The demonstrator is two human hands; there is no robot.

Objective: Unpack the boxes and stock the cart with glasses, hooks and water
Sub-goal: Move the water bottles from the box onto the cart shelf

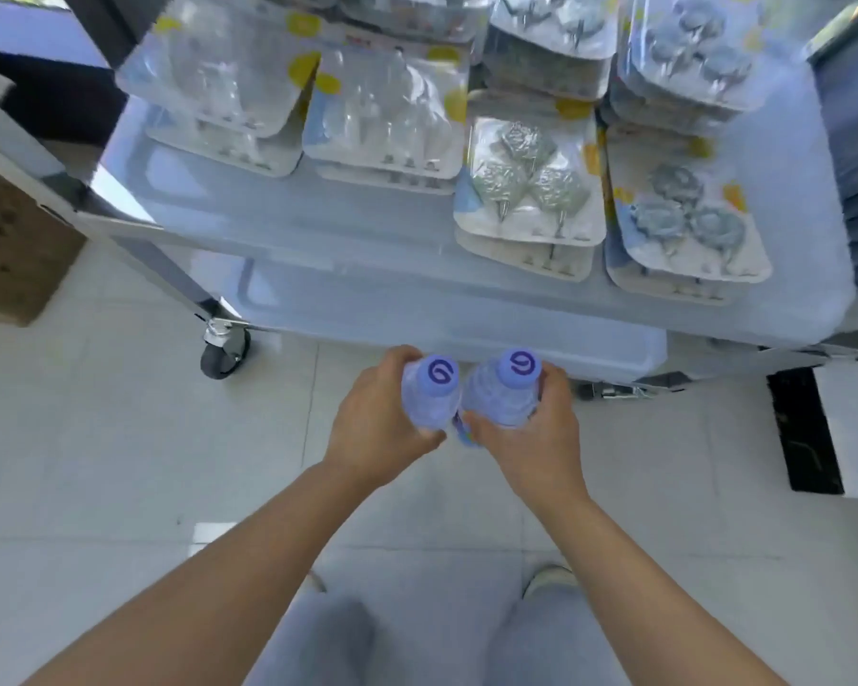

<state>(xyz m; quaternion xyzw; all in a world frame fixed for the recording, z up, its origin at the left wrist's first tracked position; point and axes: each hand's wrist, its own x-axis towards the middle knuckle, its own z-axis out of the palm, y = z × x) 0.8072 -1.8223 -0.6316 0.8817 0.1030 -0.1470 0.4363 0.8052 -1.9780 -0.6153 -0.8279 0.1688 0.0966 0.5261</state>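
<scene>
Two water bottles, the left bottle (429,394) and the right bottle (508,388), are held upright side by side just in front of the cart's lower shelf (417,314), their purple caps facing the camera and their shoulders touching or nearly so. The left hand (382,423) curls round the outer side of the left bottle with its thumb across the near side; the right hand (536,438) wraps the right bottle the same way. Full bottles like these should be fairly heavy for their size, with thin plastic walls that give under a squeeze and may be slick, so a grip round the body below the shoulder, as both hands have now, looks safer than pinching the cap. Beyond the bottles, on the cart's top shelf (318,210), lie stacked blister packs of clear glasses (382,116) to the left and packs of hooks (528,185) to the right. The bottles' lower halves are hidden by the hands, so whether they are full cannot be confirmed. The lower shelf is mostly covered by the top one, and a cardboard box (16,240) left of the cart is cut off by the frame.
</scene>
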